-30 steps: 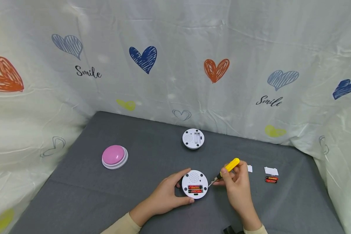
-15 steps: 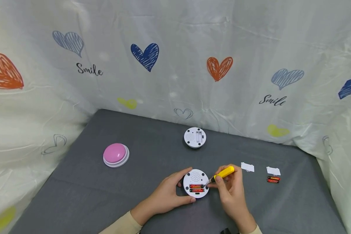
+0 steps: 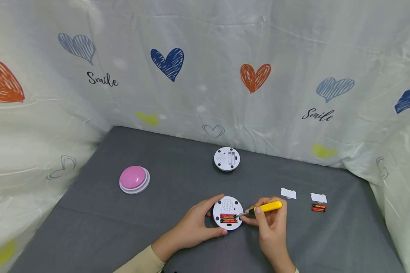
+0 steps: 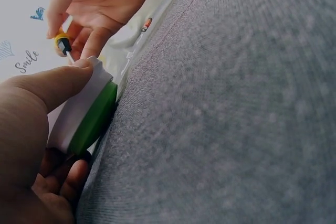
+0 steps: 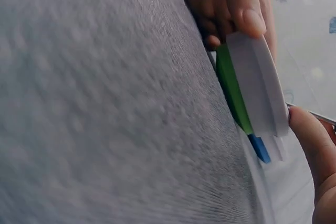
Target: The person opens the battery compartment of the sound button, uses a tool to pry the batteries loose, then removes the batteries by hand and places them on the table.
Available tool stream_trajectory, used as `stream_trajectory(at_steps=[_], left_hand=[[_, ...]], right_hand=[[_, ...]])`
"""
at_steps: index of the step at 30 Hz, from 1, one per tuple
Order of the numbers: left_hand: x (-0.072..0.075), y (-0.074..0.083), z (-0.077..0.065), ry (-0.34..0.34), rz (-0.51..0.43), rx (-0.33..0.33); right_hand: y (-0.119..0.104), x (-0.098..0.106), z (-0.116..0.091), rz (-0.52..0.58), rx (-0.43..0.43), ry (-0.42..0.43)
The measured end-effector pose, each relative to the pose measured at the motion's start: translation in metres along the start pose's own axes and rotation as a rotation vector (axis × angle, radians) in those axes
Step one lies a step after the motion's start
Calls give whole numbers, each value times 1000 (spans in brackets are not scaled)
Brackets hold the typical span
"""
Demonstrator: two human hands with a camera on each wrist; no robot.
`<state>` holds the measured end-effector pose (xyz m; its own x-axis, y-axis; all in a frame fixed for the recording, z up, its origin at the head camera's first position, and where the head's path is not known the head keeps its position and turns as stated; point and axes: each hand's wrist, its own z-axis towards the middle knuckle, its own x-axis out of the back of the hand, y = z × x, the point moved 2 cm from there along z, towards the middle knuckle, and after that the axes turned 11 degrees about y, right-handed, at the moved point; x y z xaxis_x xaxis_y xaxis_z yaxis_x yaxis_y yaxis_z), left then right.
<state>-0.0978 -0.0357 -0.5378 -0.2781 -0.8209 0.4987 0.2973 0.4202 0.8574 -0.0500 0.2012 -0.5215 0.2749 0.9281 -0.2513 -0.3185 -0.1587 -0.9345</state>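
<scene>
My left hand [image 3: 194, 225] grips a round push-button buzzer [image 3: 227, 205] by its rim, thumb at the near side and fingers at the far left. It lies upside down, white base up, with its green dome [image 4: 97, 116] underneath, as the left wrist view shows. Two red batteries [image 3: 228, 218] sit in its battery compartment, which has no cover over it. In my right hand [image 3: 273, 231] I hold a screwdriver [image 3: 268, 206] with a yellow handle, nearly flat. Its metal tip is right at the right-hand end of the batteries. My right fingertips are close beside the buzzer's rim.
Behind is another upturned buzzer [image 3: 227, 159], its compartment without batteries; its blue dome [image 5: 259, 148] shows in the right wrist view. A pink-topped buzzer [image 3: 134, 179] stands upright at left. Two white battery covers [image 3: 288, 193] and a pair of loose batteries [image 3: 319, 207] lie at right.
The screwdriver tip has gone from the buzzer's right edge to the batteries' end, and the handle has tipped lower. My right hand has uncovered a battery cover. The left hand keeps its grip.
</scene>
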Motion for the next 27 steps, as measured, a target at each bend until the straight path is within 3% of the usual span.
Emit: stream_trajectory(at_steps=[9,16,27], left_hand=[[3,-2,-1,-3,-5,6],[2,0,0,-4,-5,4],[2,3,0,15,6,-4]], right_hand=[[4,-1,2,123,-132,105],[5,4,6,147,-213,169],[5,6,7,187,-185,275]])
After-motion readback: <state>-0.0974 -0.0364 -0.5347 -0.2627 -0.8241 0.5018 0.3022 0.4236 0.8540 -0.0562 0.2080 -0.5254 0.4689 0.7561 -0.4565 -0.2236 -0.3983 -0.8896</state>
